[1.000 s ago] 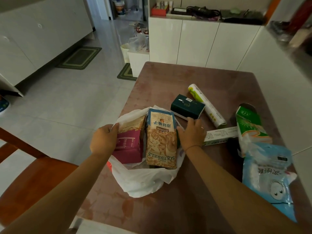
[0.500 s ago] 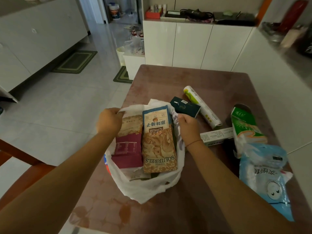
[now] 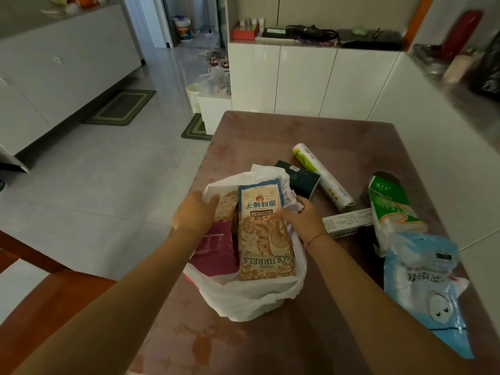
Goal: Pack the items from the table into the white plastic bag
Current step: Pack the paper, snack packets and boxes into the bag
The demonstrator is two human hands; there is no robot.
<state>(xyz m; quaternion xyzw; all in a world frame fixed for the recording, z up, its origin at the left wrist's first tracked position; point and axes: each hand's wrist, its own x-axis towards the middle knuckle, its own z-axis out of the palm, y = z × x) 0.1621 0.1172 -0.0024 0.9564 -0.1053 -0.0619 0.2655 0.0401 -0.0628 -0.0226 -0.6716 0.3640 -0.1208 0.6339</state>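
- The long reddish-brown table [image 3: 270, 136] runs away from me, with a pale tiled floor [image 3: 108, 185] on its left and glossy white cabinets [image 3: 305, 79] along the far wall.
- Two green-bordered mats [image 3: 121, 106] lie on the floor by the left-hand units, and a brown wooden chair [image 3: 54, 307] sits at the near left corner.
- The white plastic bag [image 3: 251, 301] stands open near the table's left edge, its mouth facing up.
- Inside it, a tan nut packet with a blue top [image 3: 263, 239] stands on the right, and a maroon and beige packet [image 3: 216, 253] leans beside it on the left.
- The left hand [image 3: 193, 215] is at the bag's left rim, thumb stretched towards the packets. It is blurred, and I cannot tell whether the fingers have hold of the plastic.
- The right hand [image 3: 303, 217] has its fingers curled into the crumpled plastic of the right rim, thumb against the tan packet's edge.
- A dark green box [image 3: 303, 180] is just behind the bag, with a white roll printed in green [image 3: 322, 174] right of it.
- Further right lie a long white carton [image 3: 346, 221], a green and white tissue pack [image 3: 392, 209] and, nearer, a light blue pouch [image 3: 427, 288].
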